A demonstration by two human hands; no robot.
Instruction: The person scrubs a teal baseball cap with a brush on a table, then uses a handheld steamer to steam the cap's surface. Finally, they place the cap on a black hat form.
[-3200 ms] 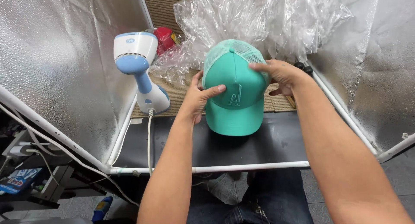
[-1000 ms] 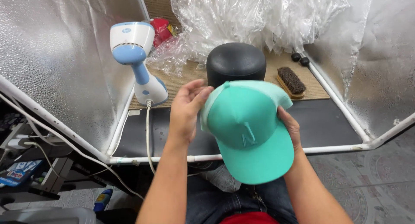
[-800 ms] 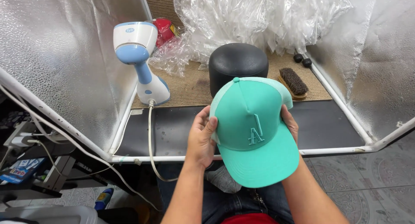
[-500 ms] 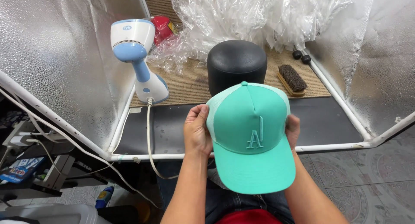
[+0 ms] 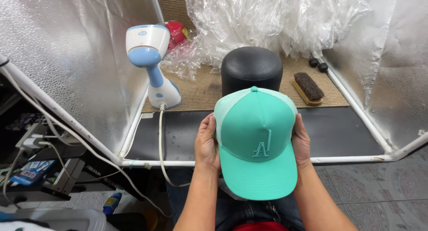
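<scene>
Teal cap (image 5: 256, 142) held in front of the black dome form (image 5: 252, 70), brim toward the wearer. Left hand (image 5: 207, 144) and right hand (image 5: 302, 142) clasp its sides, fingers hidden behind. Risk, I'd say: squeezing dents the crown; loose hold drops it.

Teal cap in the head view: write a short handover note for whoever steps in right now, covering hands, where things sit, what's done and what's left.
Left hand: grips the left side of the teal cap.
Right hand: grips the cap's right side.
Cap: held up in front of the body, front panel and brim facing the camera, off the black dome form.
Around: white and blue handheld steamer stands at the left on the woven mat, brush at the right, clear plastic wrap behind.
Done: cap is off the form.
Left: cap not yet set down anywhere; steamer and brush untouched.
</scene>
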